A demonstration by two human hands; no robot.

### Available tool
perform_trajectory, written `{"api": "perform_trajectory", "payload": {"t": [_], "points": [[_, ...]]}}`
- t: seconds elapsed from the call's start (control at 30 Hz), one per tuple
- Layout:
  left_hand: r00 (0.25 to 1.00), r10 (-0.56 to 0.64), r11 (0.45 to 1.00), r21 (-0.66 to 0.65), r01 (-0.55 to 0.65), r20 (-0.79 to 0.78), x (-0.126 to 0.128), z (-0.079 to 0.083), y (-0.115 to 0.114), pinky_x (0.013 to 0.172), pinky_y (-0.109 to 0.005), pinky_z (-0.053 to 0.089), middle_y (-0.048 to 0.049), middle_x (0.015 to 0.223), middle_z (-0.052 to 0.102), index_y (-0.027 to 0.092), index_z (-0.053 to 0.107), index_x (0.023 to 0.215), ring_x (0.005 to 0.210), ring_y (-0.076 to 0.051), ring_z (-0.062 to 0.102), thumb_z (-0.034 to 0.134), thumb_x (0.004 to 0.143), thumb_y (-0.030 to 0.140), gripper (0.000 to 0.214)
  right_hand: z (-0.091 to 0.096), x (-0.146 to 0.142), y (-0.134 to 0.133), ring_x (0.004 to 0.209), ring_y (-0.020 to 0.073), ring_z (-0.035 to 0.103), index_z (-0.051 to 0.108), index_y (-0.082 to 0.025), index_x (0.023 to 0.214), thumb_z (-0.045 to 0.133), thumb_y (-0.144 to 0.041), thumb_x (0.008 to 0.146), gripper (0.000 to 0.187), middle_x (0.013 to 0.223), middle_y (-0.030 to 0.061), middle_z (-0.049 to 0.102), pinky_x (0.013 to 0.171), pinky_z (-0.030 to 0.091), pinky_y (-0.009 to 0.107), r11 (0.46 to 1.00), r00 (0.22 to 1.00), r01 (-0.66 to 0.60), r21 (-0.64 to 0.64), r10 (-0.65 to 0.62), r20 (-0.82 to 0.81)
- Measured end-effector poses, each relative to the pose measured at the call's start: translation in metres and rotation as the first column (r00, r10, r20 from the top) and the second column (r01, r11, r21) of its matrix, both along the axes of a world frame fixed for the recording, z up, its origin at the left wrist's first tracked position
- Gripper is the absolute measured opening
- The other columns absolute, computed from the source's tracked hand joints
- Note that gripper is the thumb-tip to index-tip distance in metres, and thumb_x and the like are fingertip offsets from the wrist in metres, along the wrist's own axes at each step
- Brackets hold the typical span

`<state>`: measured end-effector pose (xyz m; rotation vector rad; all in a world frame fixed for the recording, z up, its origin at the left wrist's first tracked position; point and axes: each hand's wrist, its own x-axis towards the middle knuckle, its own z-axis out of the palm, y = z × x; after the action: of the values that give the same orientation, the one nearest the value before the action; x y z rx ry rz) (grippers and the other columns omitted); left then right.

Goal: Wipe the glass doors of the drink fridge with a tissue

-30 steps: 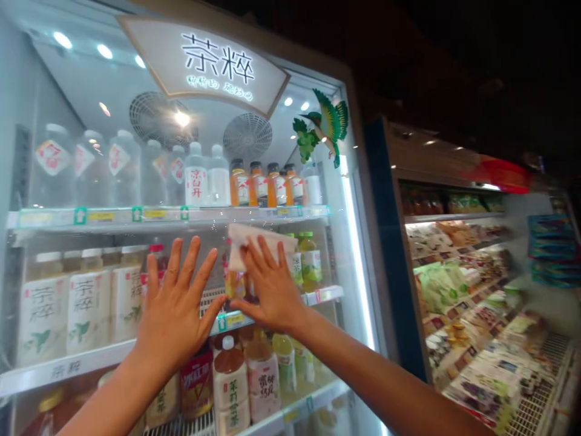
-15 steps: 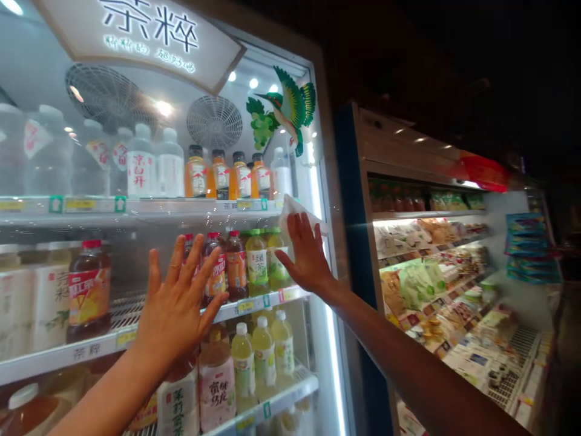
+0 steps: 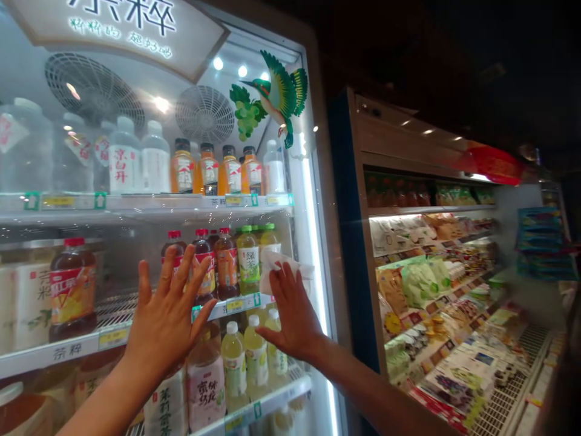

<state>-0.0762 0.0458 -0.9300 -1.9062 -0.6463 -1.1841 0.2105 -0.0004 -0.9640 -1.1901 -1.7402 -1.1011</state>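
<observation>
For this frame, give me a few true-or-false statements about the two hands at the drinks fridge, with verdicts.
1. The right hand presses a white cloth against the glass door. True.
2. The left hand grips a bottle. False: it lies flat on the glass, fingers spread.
3. A bird sticker sits near the door's upper right. True.
4. The orange drink bottles stand on the lowest shelf. False: they are on the top shelf.
</observation>
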Motion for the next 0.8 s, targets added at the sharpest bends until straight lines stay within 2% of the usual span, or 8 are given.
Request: {"api": "perform_trajectory", "payload": {"t": [0.07, 0.2, 0.4, 0.53, 0.6, 0.7, 0.73, 0.8], "points": [[1.000, -0.006, 1.000, -0.001, 0.006, -0.003, 0.001, -0.002, 0.000, 0.128, -0.065, -0.005, -0.0083, 0.172, 0.015, 0.032, 0.013, 0.163, 0.161, -0.032, 0.005, 0.037, 0.099, 0.062, 0.075, 0.003, 0.005, 0.000, 0.160, 0.0369, 0.002, -0.016, -0.021, 0.164, 0.044, -0.077, 0.093, 0.109, 0.174, 0.0146, 0.004, 0.126, 0.023, 0.070, 1.000, 1.000, 0.027, -0.010, -0.027, -0.011], [1.000, -0.001, 1.000, -0.011, 0.001, 0.005, 0.000, -0.005, 0.000, 0.128, -0.065, -0.005, -0.0079, 0.173, 0.015, 0.032, 0.013, 0.163, 0.161, -0.032, 0.004, 0.037, 0.099, 0.061, 0.074, 0.016, 0.002, 0.000, 0.159, 0.0378, -0.003, -0.023, -0.019, 0.162, 0.035, -0.069, 0.100, 0.099, 0.173, 0.0162, -0.007, 0.126, 0.018, 0.072, 0.990, 0.971, 0.130, 0.056, -0.116, -0.207], [0.997, 0.051, 0.999, 0.015, -0.050, -0.055, -0.013, -0.019, -0.002, 0.130, -0.057, -0.004, -0.0074, 0.173, 0.015, 0.028, 0.017, 0.163, 0.161, -0.029, 0.004, 0.044, 0.098, 0.059, 0.077, -0.021, -0.030, 0.000, 0.161, 0.0342, 0.002, -0.008, -0.014, 0.165, 0.035, -0.083, 0.091, 0.110, 0.174, 0.0142, 0.004, 0.127, 0.029, 0.063, 1.000, 0.994, 0.026, -0.006, -0.026, 0.107], [0.992, 0.096, 0.994, 0.055, -0.092, -0.085, -0.028, -0.032, -0.003, 0.131, -0.055, -0.003, -0.0063, 0.172, 0.018, 0.026, 0.021, 0.162, 0.161, -0.028, 0.005, 0.047, 0.098, 0.057, 0.076, -0.011, -0.050, 0.010, 0.161, 0.0351, -0.002, -0.013, -0.013, 0.164, 0.029, -0.069, 0.102, 0.094, 0.174, 0.0161, -0.002, 0.127, 0.017, 0.067, 0.986, 0.986, 0.114, 0.120, -0.098, -0.133], [0.989, 0.109, 0.993, 0.057, -0.104, -0.099, -0.038, -0.038, -0.004, 0.132, -0.053, -0.003, -0.0054, 0.171, 0.022, 0.026, 0.022, 0.162, 0.161, -0.027, 0.006, 0.048, 0.098, 0.056, 0.076, -0.010, -0.070, 0.014, 0.161, 0.0347, -0.005, -0.010, -0.010, 0.164, 0.030, -0.073, 0.099, 0.099, 0.174, 0.0161, -0.003, 0.129, 0.014, 0.065, 0.992, 0.998, 0.059, 0.111, -0.054, -0.045], [0.986, 0.118, 0.992, 0.048, -0.113, -0.117, -0.060, -0.045, -0.004, 0.132, -0.053, -0.003, -0.0021, 0.169, 0.029, 0.028, 0.024, 0.161, 0.161, -0.026, 0.006, 0.052, 0.097, 0.055, 0.075, -0.015, -0.099, 0.015, 0.162, 0.0314, 0.000, -0.003, -0.011, 0.165, 0.035, -0.081, 0.093, 0.107, 0.174, 0.0133, 0.006, 0.131, 0.014, 0.058, 0.999, 0.972, -0.045, 0.028, 0.037, 0.230], [0.986, 0.118, 0.993, 0.042, -0.114, -0.121, -0.068, -0.048, -0.003, 0.132, -0.053, -0.003, -0.0013, 0.169, 0.030, 0.029, 0.025, 0.161, 0.161, -0.026, 0.006, 0.053, 0.096, 0.055, 0.075, -0.015, -0.107, 0.015, 0.162, 0.0304, 0.002, -0.003, -0.012, 0.165, 0.036, -0.080, 0.094, 0.106, 0.174, 0.0125, 0.009, 0.131, 0.014, 0.057, 0.999, 0.969, -0.048, 0.023, 0.041, 0.245], [0.986, 0.113, 0.993, 0.030, -0.110, -0.120, -0.084, -0.052, -0.002, 0.132, -0.054, -0.003, -0.0005, 0.168, 0.031, 0.030, 0.026, 0.160, 0.161, -0.026, 0.006, 0.054, 0.096, 0.055, 0.075, -0.012, -0.122, 0.016, 0.162, 0.0303, 0.002, -0.005, -0.013, 0.165, 0.036, -0.075, 0.097, 0.100, 0.174, 0.0137, 0.008, 0.130, 0.012, 0.060, 0.998, 0.992, -0.018, 0.059, 0.010, 0.129]]}}
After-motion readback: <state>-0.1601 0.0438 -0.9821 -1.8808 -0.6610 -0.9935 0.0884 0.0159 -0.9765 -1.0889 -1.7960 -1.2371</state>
